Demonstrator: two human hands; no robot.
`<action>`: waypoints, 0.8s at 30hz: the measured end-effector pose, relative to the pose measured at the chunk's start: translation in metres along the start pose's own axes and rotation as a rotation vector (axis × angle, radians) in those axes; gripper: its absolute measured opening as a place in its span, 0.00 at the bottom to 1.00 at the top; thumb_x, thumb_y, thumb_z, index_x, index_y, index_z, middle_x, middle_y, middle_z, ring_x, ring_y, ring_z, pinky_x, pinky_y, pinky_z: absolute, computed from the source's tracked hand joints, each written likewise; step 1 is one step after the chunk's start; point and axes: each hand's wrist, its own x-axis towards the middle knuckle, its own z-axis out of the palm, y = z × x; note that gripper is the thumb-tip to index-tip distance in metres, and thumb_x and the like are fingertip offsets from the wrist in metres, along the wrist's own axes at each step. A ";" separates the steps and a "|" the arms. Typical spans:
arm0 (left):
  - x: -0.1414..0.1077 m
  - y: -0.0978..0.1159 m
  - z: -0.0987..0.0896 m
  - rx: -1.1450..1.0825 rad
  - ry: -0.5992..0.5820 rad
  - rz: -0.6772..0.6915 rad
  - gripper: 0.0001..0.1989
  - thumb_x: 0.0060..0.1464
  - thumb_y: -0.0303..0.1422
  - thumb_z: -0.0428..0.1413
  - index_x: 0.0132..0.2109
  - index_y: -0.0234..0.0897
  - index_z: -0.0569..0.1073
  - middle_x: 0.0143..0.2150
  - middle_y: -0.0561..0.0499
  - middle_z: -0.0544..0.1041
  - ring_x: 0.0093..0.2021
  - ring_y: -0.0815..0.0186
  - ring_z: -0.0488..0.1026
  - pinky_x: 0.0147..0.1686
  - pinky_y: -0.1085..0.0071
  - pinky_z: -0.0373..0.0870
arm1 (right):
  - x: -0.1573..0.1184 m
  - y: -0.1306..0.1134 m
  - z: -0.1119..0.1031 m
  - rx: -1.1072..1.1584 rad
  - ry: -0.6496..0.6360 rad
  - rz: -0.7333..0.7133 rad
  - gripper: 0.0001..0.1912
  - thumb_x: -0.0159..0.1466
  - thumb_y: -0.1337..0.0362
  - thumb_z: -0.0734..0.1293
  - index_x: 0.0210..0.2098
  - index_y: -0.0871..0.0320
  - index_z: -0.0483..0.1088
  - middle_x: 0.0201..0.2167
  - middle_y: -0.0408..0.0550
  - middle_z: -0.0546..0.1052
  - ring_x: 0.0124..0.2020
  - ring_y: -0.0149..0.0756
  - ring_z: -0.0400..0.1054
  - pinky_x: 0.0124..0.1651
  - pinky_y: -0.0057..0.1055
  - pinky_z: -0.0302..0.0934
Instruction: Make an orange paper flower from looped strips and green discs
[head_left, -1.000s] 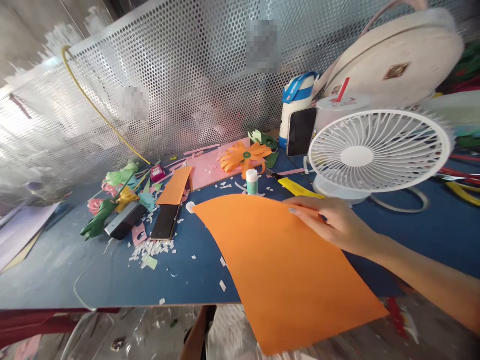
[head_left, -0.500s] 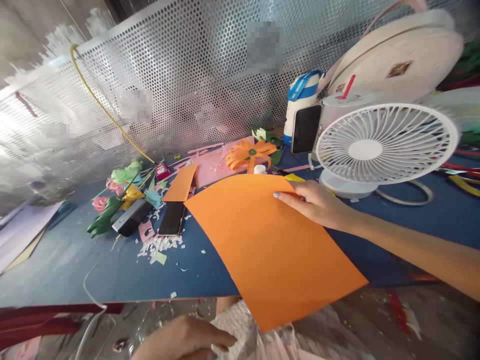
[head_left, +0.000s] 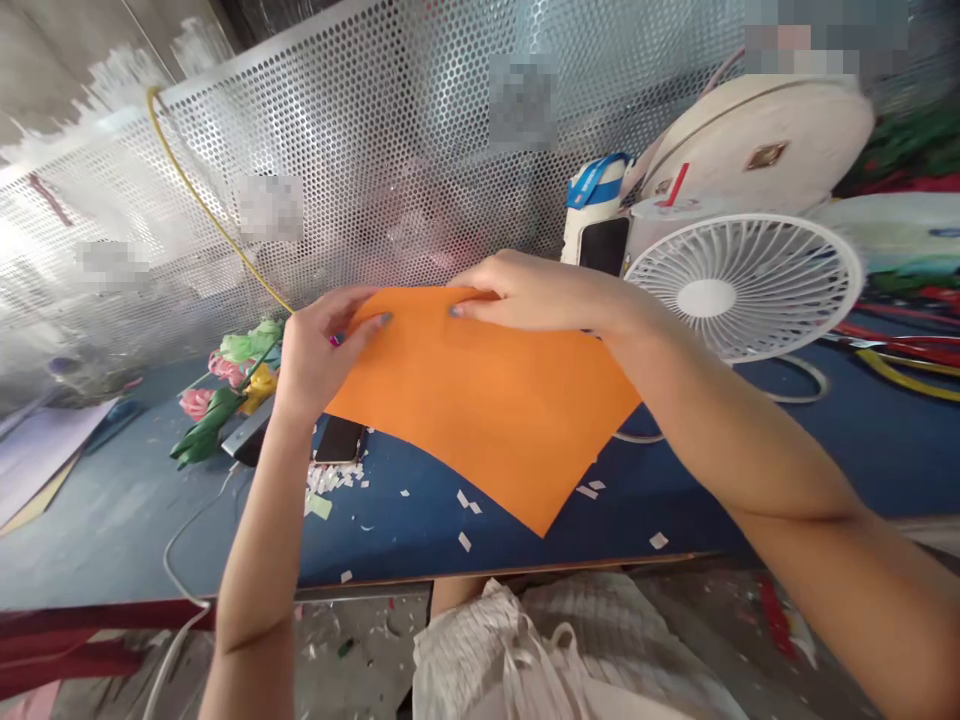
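A large orange sheet of paper (head_left: 480,390) is raised over the blue table, its lower corner pointing toward me. My left hand (head_left: 319,350) pinches its upper left edge, thumb on the near face and fingers behind. Farther right along the same top edge, my right hand (head_left: 517,290) grips the paper the same way. Behind the sheet's lower left side lies a black phone (head_left: 340,441), partly covered. The sheet hides the middle of the table's back part.
Paper flowers (head_left: 214,415) lie at the left. A white fan (head_left: 742,290) stands at the right, near a bottle (head_left: 592,205), an upright phone (head_left: 604,246) and a cream bag (head_left: 765,150). Paper scraps (head_left: 465,541) dot the blue table (head_left: 405,560); a perforated metal panel (head_left: 352,150) rises behind.
My left hand has come up from below the table edge and taken hold of the sheet. My right hand has moved left and up, turning and lifting the paper.
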 end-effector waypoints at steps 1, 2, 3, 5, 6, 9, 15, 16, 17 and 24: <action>0.004 -0.002 0.000 -0.009 -0.009 -0.041 0.07 0.53 0.35 0.62 0.39 0.40 0.81 0.34 0.50 0.81 0.36 0.60 0.78 0.38 0.65 0.77 | 0.003 -0.001 0.000 0.006 0.005 -0.010 0.09 0.66 0.67 0.63 0.30 0.59 0.70 0.23 0.41 0.69 0.24 0.27 0.60 0.29 0.29 0.49; 0.006 -0.004 -0.001 -0.021 -0.015 -0.079 0.06 0.52 0.35 0.63 0.36 0.40 0.82 0.31 0.50 0.81 0.34 0.60 0.78 0.33 0.65 0.77 | 0.006 -0.001 0.001 0.015 0.014 -0.020 0.09 0.66 0.67 0.63 0.29 0.59 0.69 0.22 0.40 0.68 0.23 0.27 0.59 0.28 0.29 0.48; 0.009 -0.006 -0.003 -0.033 -0.019 -0.109 0.05 0.51 0.35 0.64 0.35 0.40 0.82 0.30 0.51 0.81 0.32 0.60 0.78 0.30 0.66 0.76 | 0.008 -0.001 0.002 0.021 0.019 -0.027 0.10 0.67 0.67 0.63 0.28 0.59 0.68 0.21 0.40 0.67 0.22 0.26 0.58 0.28 0.29 0.47; 0.013 -0.005 -0.008 -0.075 -0.032 -0.126 0.05 0.49 0.35 0.65 0.35 0.41 0.83 0.30 0.51 0.81 0.31 0.60 0.79 0.27 0.67 0.76 | 0.010 0.000 0.004 0.005 0.016 -0.023 0.11 0.66 0.67 0.63 0.27 0.59 0.65 0.20 0.39 0.65 0.21 0.25 0.57 0.27 0.29 0.45; 0.016 -0.004 -0.010 -0.101 -0.037 -0.114 0.05 0.49 0.34 0.65 0.35 0.41 0.83 0.31 0.51 0.82 0.32 0.60 0.79 0.28 0.68 0.77 | 0.011 0.001 0.005 -0.015 0.010 -0.011 0.12 0.66 0.67 0.64 0.25 0.59 0.63 0.20 0.39 0.65 0.21 0.25 0.56 0.27 0.29 0.44; 0.027 0.006 -0.010 -0.152 0.009 -0.036 0.03 0.49 0.33 0.65 0.34 0.41 0.82 0.34 0.51 0.84 0.36 0.60 0.81 0.33 0.67 0.79 | 0.013 0.001 0.006 -0.079 0.000 0.041 0.17 0.65 0.66 0.65 0.22 0.58 0.58 0.19 0.39 0.62 0.19 0.24 0.53 0.25 0.29 0.41; 0.048 0.021 0.006 -0.083 0.098 0.070 0.09 0.53 0.31 0.62 0.42 0.38 0.81 0.37 0.52 0.84 0.40 0.60 0.81 0.43 0.60 0.79 | 0.017 0.003 0.008 -0.053 -0.037 0.061 0.17 0.66 0.64 0.64 0.22 0.58 0.59 0.18 0.38 0.61 0.18 0.24 0.53 0.23 0.28 0.42; 0.049 0.021 0.008 -0.073 0.113 0.085 0.09 0.53 0.30 0.61 0.42 0.38 0.81 0.37 0.52 0.84 0.40 0.60 0.81 0.43 0.60 0.80 | 0.018 0.005 0.009 -0.028 -0.030 0.047 0.16 0.66 0.64 0.64 0.23 0.57 0.59 0.18 0.38 0.61 0.18 0.24 0.53 0.23 0.28 0.42; 0.050 0.021 0.010 -0.070 0.131 0.098 0.08 0.53 0.30 0.61 0.42 0.38 0.82 0.37 0.51 0.84 0.40 0.60 0.81 0.42 0.60 0.80 | 0.019 0.006 0.011 0.009 -0.007 0.025 0.15 0.67 0.63 0.63 0.24 0.57 0.60 0.18 0.38 0.62 0.18 0.24 0.53 0.23 0.28 0.43; 0.050 0.015 0.014 -0.079 0.151 0.118 0.08 0.52 0.26 0.59 0.37 0.40 0.83 0.37 0.52 0.84 0.38 0.61 0.81 0.41 0.63 0.80 | 0.023 0.008 0.016 0.239 0.298 -0.145 0.07 0.67 0.63 0.62 0.33 0.57 0.68 0.31 0.43 0.73 0.32 0.32 0.64 0.33 0.28 0.52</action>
